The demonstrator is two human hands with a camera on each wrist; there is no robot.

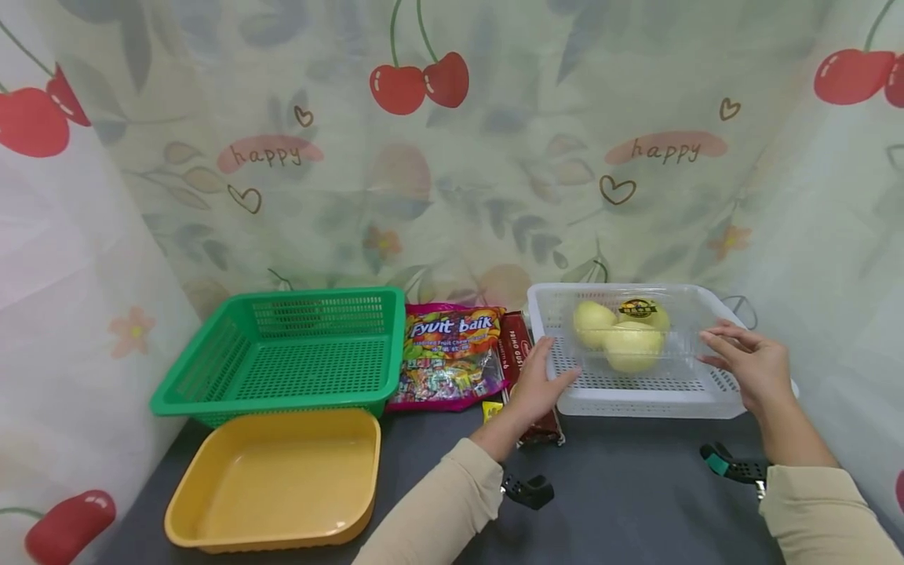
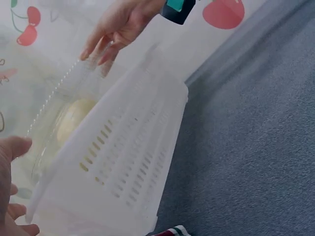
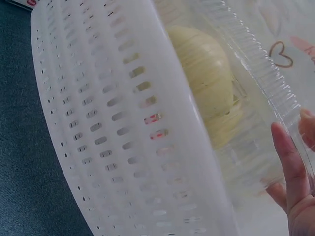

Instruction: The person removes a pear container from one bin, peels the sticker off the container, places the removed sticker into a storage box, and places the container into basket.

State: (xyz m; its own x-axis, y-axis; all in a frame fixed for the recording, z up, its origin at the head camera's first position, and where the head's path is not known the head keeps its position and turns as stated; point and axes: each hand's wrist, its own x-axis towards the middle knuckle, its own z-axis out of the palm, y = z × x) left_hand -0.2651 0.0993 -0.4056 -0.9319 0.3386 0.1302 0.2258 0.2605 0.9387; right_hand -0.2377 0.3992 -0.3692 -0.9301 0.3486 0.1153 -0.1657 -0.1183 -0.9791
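Observation:
A clear plastic box with several pale yellow round fruits inside sits tilted in the white perforated basket; a black and gold sticker is on its lid. My right hand pinches the box's right end between thumb and fingers, above the basket rim. At the basket's left end is my left hand, its thumb and fingers spread. In the left wrist view the left thumb lies close to the box's edge; whether it touches is unclear. The right wrist view shows right fingers at the ridged edge.
Left of the white basket lie a dark red packet and a colourful candy bag. A small yellow packet is beside my left wrist. Farther left stand a green basket and a yellow tray. A printed curtain hangs behind.

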